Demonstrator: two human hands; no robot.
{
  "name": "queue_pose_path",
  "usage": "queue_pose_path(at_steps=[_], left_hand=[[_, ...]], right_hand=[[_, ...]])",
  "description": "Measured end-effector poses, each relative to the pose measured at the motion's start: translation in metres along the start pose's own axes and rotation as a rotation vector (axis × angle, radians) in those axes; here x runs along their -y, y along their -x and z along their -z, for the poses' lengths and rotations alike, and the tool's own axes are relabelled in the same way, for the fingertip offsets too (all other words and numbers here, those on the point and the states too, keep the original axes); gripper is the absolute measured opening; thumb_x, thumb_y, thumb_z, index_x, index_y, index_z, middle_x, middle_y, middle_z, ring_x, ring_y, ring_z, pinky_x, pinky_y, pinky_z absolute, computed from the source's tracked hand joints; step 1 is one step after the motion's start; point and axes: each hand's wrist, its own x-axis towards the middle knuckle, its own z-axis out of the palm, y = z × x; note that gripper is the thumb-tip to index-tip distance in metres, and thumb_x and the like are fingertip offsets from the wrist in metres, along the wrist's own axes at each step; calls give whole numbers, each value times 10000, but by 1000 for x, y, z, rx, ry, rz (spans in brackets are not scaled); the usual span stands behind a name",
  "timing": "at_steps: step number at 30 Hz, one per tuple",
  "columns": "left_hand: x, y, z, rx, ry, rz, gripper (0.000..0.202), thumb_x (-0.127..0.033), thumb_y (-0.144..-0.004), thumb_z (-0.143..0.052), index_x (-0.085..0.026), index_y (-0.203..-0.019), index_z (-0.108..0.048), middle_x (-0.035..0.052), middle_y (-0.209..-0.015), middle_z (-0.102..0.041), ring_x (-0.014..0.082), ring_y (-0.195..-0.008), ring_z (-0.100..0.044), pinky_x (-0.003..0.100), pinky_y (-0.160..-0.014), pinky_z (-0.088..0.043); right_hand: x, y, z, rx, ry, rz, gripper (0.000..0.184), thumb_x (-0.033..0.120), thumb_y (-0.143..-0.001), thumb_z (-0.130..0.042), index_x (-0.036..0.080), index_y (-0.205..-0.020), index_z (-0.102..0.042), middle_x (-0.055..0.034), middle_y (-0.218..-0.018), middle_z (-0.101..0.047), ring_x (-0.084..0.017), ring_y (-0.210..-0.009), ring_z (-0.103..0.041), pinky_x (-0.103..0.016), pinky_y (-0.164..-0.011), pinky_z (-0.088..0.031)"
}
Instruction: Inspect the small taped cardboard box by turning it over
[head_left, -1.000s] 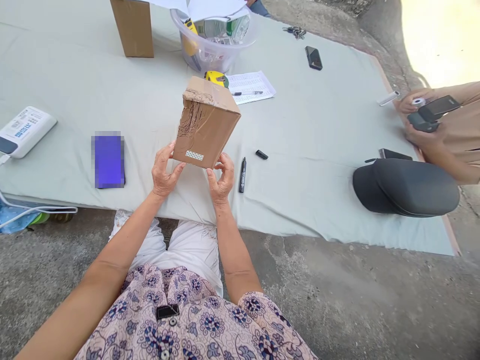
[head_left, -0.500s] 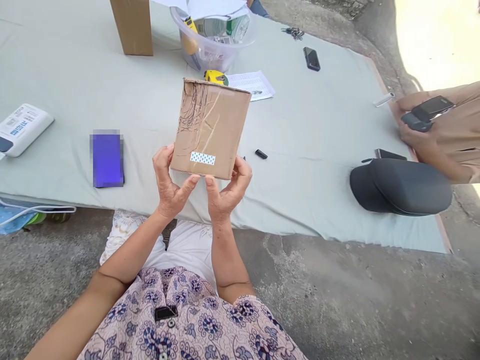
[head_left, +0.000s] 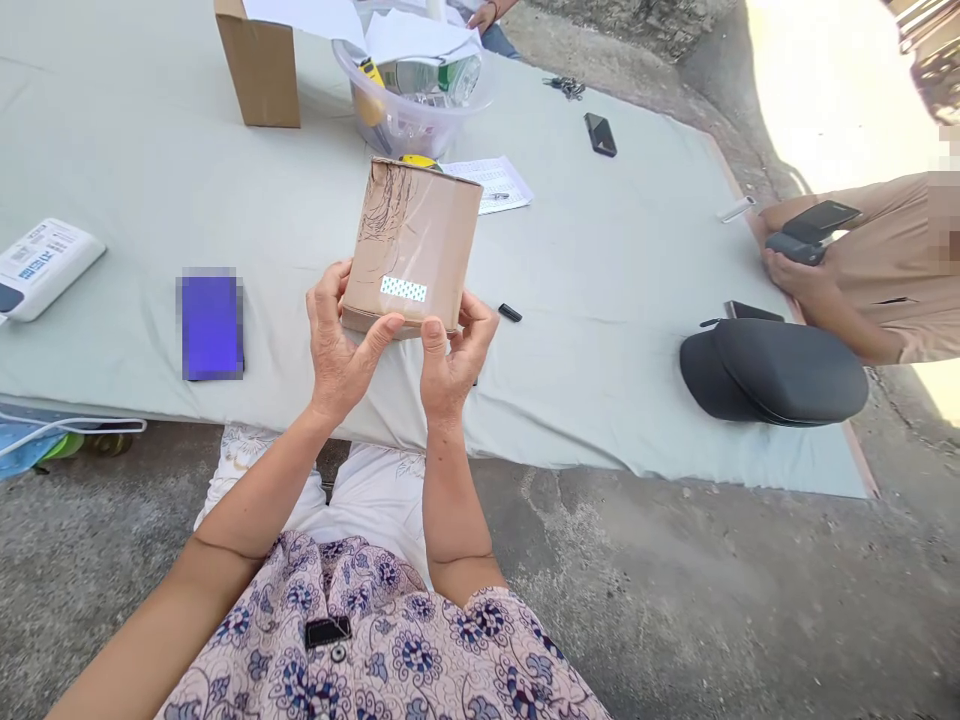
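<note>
Between my two hands is a brown cardboard box (head_left: pixel 424 235), with dark scribbled lines at its upper left, shiny tape across it and a small patterned sticker low on its face. My left hand (head_left: pixel 337 345) grips the box's lower left corner, thumb on the near edge. At the lower right corner my right hand (head_left: pixel 457 355) grips it the same way, with the fingertips partly hidden behind the box. A small black cap-like piece (head_left: pixel 510 313) lies on the cloth right of my right hand. Behind the box a yellow tape measure (head_left: pixel 418 161) is mostly hidden.
A clear basin (head_left: pixel 420 130) with bottles and papers stands at the back, beside another cardboard box (head_left: pixel 262 75). A printed sheet (head_left: pixel 499 185), a blurred purple item (head_left: pixel 211 325), a white device (head_left: pixel 49 268) and a black case (head_left: pixel 776 370) lie around. At right, another person's hand (head_left: pixel 810 285) holds a device.
The cardboard box has tipped, so a strip of its near side now shows below the sticker. Both hands still hold it. The whole view has shifted slightly.
</note>
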Motion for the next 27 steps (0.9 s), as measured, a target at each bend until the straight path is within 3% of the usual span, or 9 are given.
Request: queue_pose_path(at_steps=[4,7,11,16,22,27], left_hand=[[15,-15,-5,-7,16,22,652,-646,-887,-597,-355,-1438,-404,90,-1412,-494,305,-1330,-500,463,-1024,-509],[34,-23,-8,-14,21,70,580,-625,-899,-602,-323,-1380,-483,87,-1362,-545,275,-1299,-529,418,-1016,-520],[63,-23,-5,12,53,123,488,-573,-899,-628,-280,-1286,-568,78,-1286,-609,231,-1207,-601,350,-939,-564],[101,-5,2,52,15,255,322,-443,-892,-624,-205,-1106,-646,79,-1112,-700,211,-1032,-677,348,-856,-592],[116,10,-1,11,-97,223,230,-373,-906,-593,-185,-1003,-683,59,-975,-732,177,-872,-685,331,-833,-576],[106,14,1,-97,-139,109,318,-476,-940,-569,-193,-978,-707,58,-935,-727,174,-856,-669,316,-780,-558]], right_hand=[[-19,-17,-4,37,20,34,420,542,-1003,-440,286,-1333,-474,-96,-1270,-549,-206,-1130,-609,-365,-858,-580],[-38,-23,-11,62,0,-31,398,535,-1003,-436,282,-1301,-508,-86,-1250,-588,-178,-1060,-633,-337,-836,-574],[-69,-12,-17,47,-87,-228,401,549,-939,-543,240,-1187,-595,-67,-1147,-645,-165,-991,-635,-321,-841,-552],[-97,13,-14,121,-82,-370,357,464,-888,-576,188,-1099,-659,-35,-987,-687,-137,-854,-619,-292,-830,-521],[-101,19,-15,97,76,-347,269,410,-884,-523,183,-920,-665,12,-791,-672,-134,-730,-581,-280,-766,-485],[-78,26,-13,41,79,-314,272,426,-910,-536,192,-928,-673,-17,-888,-702,-145,-808,-619,-280,-768,-499]])
